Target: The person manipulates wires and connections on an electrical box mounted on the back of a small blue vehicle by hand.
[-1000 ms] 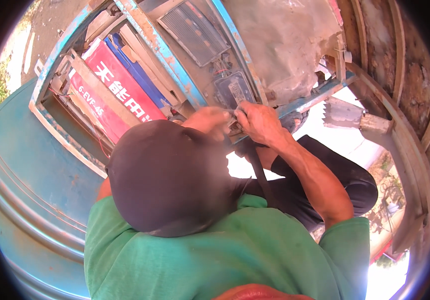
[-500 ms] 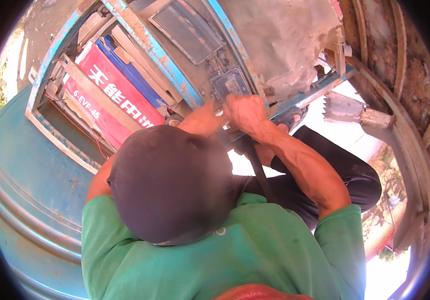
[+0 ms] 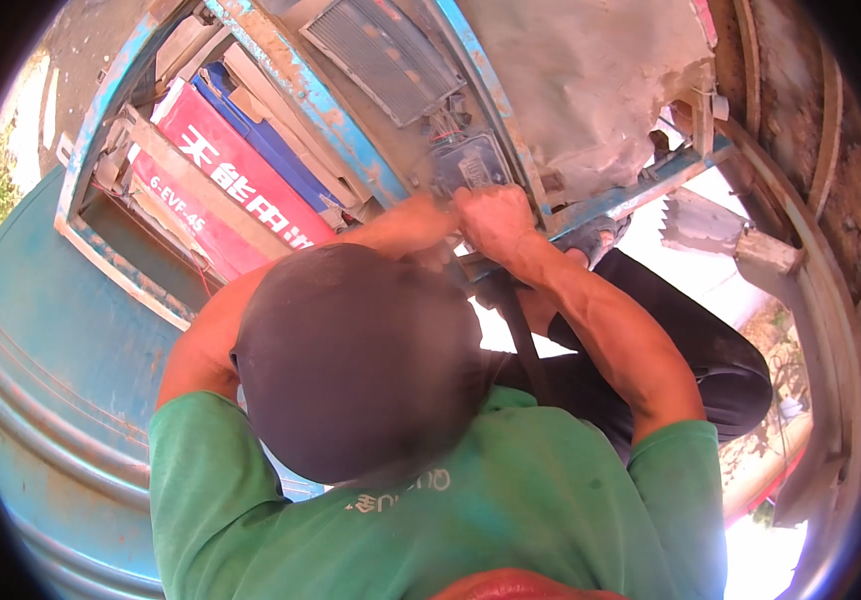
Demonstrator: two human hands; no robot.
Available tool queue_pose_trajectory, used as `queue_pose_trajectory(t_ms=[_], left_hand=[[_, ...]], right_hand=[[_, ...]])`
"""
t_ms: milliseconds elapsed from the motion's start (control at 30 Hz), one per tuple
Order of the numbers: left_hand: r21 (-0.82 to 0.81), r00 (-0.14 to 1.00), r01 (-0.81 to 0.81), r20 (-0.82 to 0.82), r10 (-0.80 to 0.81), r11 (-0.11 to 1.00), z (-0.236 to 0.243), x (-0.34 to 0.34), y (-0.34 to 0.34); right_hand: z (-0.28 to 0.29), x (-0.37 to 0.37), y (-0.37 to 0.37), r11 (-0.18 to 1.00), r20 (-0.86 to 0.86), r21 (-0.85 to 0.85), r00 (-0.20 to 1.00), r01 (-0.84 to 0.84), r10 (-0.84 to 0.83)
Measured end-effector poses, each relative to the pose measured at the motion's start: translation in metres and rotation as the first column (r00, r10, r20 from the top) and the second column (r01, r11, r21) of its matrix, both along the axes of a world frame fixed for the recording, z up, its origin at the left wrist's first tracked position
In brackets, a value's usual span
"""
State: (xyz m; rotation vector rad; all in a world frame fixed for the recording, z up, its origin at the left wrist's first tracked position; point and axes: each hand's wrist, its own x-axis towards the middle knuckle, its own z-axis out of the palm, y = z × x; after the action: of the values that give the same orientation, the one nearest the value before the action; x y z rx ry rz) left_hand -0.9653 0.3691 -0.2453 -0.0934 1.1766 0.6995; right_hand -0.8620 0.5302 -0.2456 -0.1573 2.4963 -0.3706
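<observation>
My right hand (image 3: 495,220) is closed in a fist at the lower edge of a grey box with a dark plate (image 3: 470,165). Against it, from the left, comes my left hand (image 3: 425,222), its fingers curled and slightly blurred. What the two hold is hidden behind the fingers. A dark strap or bar (image 3: 518,320) hangs below them. My raised black-clad left knee (image 3: 350,360) stands close and covers part of the left forearm. Wires (image 3: 447,128) lead from the grey box toward a ribbed metal unit (image 3: 380,60).
A rusty blue metal frame (image 3: 320,90) surrounds a red battery box (image 3: 240,180) and a blue panel (image 3: 270,140). A teal curved body panel (image 3: 60,380) lies left. My sandalled right foot (image 3: 590,240) is beside the frame. Right stand a jagged metal piece (image 3: 700,222) and curved rusty ribs (image 3: 830,290).
The view has shifted slightly, so the frame and box sit further right. My left elbow shows further out, while both hands stay together at the grey box.
</observation>
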Motion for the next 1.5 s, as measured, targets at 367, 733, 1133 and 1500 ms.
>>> queue_pose_trajectory(t_ms=[367, 733, 1133, 1500], left_hand=[[-0.117, 0.858, -0.421, 0.268, 0.437, 0.899, -0.018, 0.016, -0.004], [-0.044, 0.880, -0.393, 0.274, 0.389, 0.919, -0.020, 0.016, -0.012], [-0.126, 0.921, -0.382, 0.029, 0.388, 0.915, -0.003, 0.017, 0.001], [-0.043, 0.874, -0.434, 0.220, 0.432, 0.900, -0.027, 0.020, -0.019]], right_hand=[[0.006, -0.013, -0.009, 0.997, 0.136, 0.043, 0.989, 0.061, -0.067], [0.002, -0.013, -0.013, 0.992, 0.160, 0.064, 0.980, 0.106, -0.115], [-0.001, -0.004, -0.015, 0.979, 0.079, 0.067, 0.977, 0.193, -0.198], [-0.007, 0.002, -0.017, 0.984, -0.020, 0.057, 0.986, 0.167, -0.166]])
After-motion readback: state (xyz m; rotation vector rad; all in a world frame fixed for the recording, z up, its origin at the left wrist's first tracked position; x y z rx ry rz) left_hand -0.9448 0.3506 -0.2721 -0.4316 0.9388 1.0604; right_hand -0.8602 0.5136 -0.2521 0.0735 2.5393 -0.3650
